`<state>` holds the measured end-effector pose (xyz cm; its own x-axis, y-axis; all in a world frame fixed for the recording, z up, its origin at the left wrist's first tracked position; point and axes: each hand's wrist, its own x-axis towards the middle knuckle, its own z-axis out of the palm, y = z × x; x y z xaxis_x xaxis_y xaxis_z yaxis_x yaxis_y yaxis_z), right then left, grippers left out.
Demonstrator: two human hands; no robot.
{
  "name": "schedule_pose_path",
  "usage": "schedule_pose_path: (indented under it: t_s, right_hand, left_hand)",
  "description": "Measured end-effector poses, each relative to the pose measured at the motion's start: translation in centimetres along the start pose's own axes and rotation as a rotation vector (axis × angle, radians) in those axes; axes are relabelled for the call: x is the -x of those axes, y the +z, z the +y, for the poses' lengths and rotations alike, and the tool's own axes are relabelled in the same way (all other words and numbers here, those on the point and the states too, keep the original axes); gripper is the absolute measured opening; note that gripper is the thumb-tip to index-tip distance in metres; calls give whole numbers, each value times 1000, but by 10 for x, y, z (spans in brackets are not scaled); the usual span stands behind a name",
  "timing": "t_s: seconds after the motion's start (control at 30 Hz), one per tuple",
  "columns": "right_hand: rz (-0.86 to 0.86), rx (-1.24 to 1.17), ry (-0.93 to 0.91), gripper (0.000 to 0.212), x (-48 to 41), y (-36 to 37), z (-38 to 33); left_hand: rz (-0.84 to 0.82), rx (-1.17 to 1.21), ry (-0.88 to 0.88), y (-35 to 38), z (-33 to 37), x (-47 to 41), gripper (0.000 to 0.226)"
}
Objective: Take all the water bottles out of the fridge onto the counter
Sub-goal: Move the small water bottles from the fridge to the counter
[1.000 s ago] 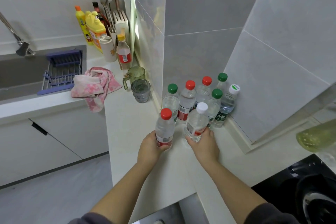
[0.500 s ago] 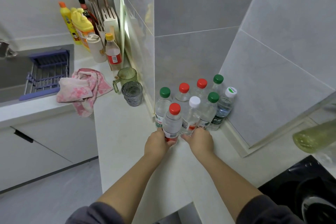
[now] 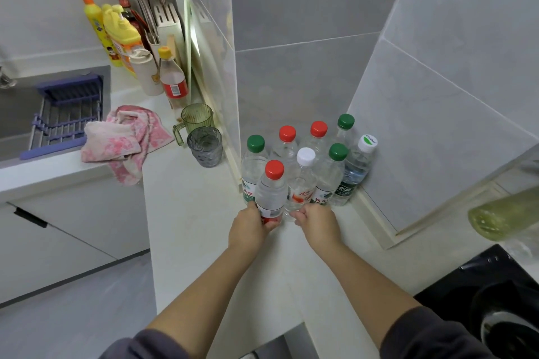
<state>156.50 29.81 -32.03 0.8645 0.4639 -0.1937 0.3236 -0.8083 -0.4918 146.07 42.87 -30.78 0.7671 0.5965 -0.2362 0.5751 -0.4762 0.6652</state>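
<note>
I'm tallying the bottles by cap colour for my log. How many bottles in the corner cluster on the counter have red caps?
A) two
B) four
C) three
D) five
C: three red caps show. One is on the front bottle, which the left hand grips, and two are on the back-row red-capped bottles. The other caps are green or white.
</note>
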Motion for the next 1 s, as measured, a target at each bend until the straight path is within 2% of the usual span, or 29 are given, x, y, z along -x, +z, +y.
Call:
schedule_pose_path:
  t_s: [0.17,0.27,0.37,0.53,0.7,1.0]
  right_hand:
    - [-14,215,-107,40,7,-20,8]
    - [-31,461,-117,52,3,-40,21]
    - [-87,667,-245,67,-6,-53,28]
    - [-121,804,-430,63,-21,-53,14]
    - [-99,865,-437,68,-26,-50,15]
    - [-121,882,-476,64,-23,-53,15]
  left_hand:
    - [-40,-44,8,-3,-3,3,61]
    - [-99,-76,-79,-9,-6,3,91]
    - [-140,-32,-94,-13,-7,-2,116]
    - [-182,89,-62,-10,-5,-11,122]
    - [-220,141,-45,-9,-2,-15,115]
    - [-227,54,14,-11,-6,-14,124]
